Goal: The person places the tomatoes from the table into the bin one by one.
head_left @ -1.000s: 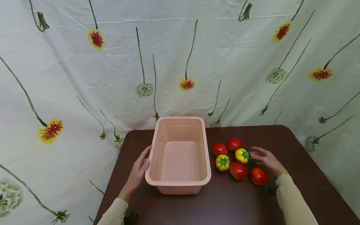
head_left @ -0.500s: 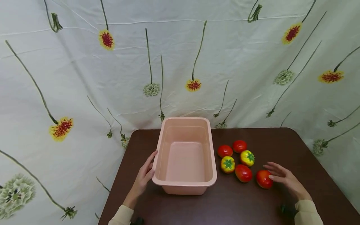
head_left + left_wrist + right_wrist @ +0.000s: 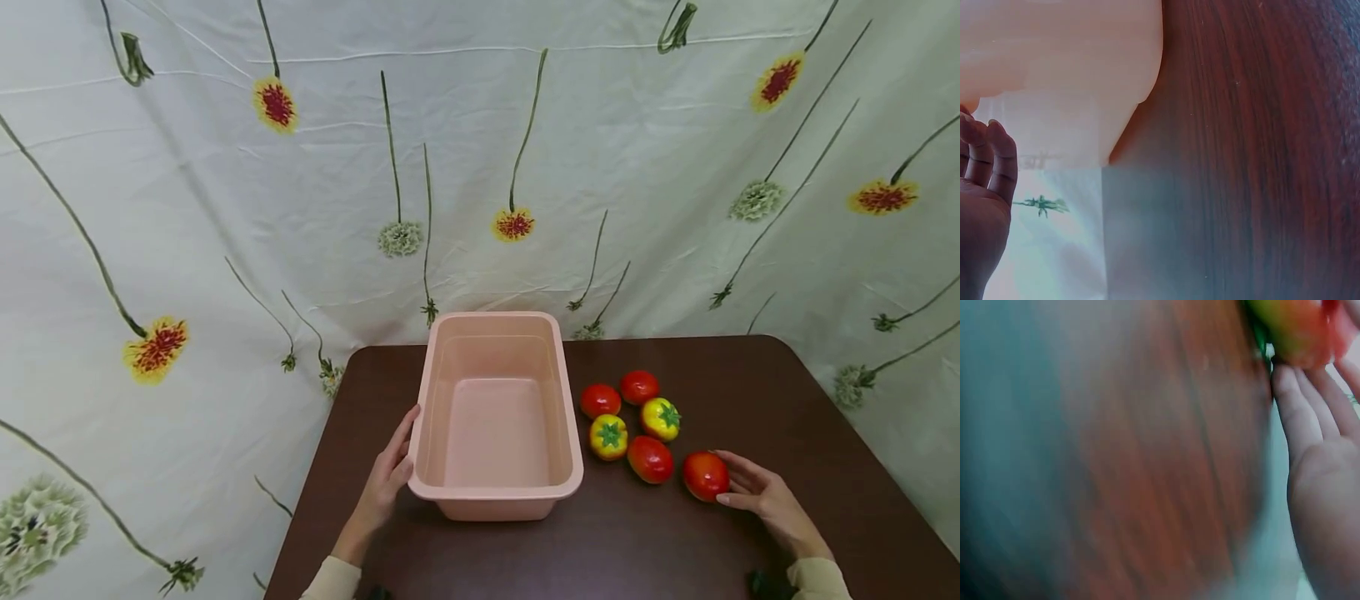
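Note:
A pink plastic tub point(image 3: 495, 492) stands on the dark brown table. My left hand point(image 3: 386, 475) rests against the tub's left wall with relaxed fingers; the left wrist view shows that hand point(image 3: 985, 169) beside the pale wall. At the right, my right hand point(image 3: 772, 500) holds the nearest red tomato point(image 3: 705, 477) from its right side, thumb in front and fingers behind. In the blurred right wrist view, fingers point(image 3: 1300, 412) meet the tomato point(image 3: 1304, 331), whose skin there looks red to yellow-green. The tomato still sits on the table.
Between the tub and my right hand lie more red tomatoes point(image 3: 650, 460) and two yellow ones with green tops point(image 3: 608, 437). Behind the table point(image 3: 600, 542) hangs a white flowered cloth point(image 3: 465, 167).
My right hand has come from beside the far yellow tomato back towards me, and its thumb and fingers have come around the nearest red one. The left hand stays at the tub.

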Available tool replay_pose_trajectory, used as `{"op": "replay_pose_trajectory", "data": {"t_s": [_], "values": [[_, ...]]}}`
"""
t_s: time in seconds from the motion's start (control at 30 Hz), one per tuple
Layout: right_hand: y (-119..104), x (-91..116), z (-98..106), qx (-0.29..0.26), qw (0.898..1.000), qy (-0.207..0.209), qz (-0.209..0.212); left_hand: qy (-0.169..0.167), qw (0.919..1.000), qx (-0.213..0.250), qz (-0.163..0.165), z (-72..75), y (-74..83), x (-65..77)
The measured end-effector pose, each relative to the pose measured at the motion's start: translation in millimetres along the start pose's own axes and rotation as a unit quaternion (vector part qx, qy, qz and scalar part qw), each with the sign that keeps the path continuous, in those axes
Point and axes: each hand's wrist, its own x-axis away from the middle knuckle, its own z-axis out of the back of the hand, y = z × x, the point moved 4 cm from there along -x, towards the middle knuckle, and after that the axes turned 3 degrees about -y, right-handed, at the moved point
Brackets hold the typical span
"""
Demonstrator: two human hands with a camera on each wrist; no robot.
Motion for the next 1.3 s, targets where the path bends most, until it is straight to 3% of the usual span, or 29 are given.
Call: {"op": "replay_pose_trajectory", "data": {"t_s": [0.23,0.67,0.9,1.1,1.3], "values": [[9.2,-3.1,-1.7,-0.04,0.999,0.024,0.003,0.0,0.9998,0.019,0.007,-0.6,-4.6,0.9],[12.5,-4.9,-2.5,-0.033,0.999,0.039,0.003,0.001,0.9993,0.034,0.012,-1.6,-6.0,0.3],[13.7,-4.7,-2.6,-0.061,0.996,0.057,-0.001,-0.004,0.9993,0.035,0.015,-0.3,-6.8,1.2],[11.4,-8.5,-1.4,-0.101,0.993,0.063,0.029,-0.009,0.999,0.037,0.022,1.2,-4.7,1.3],[-6.4,-16.2,3.5,-0.128,0.987,0.054,0.078,-0.004,0.9987,0.041,0.031,-0.8,-6.6,1.0]]}}
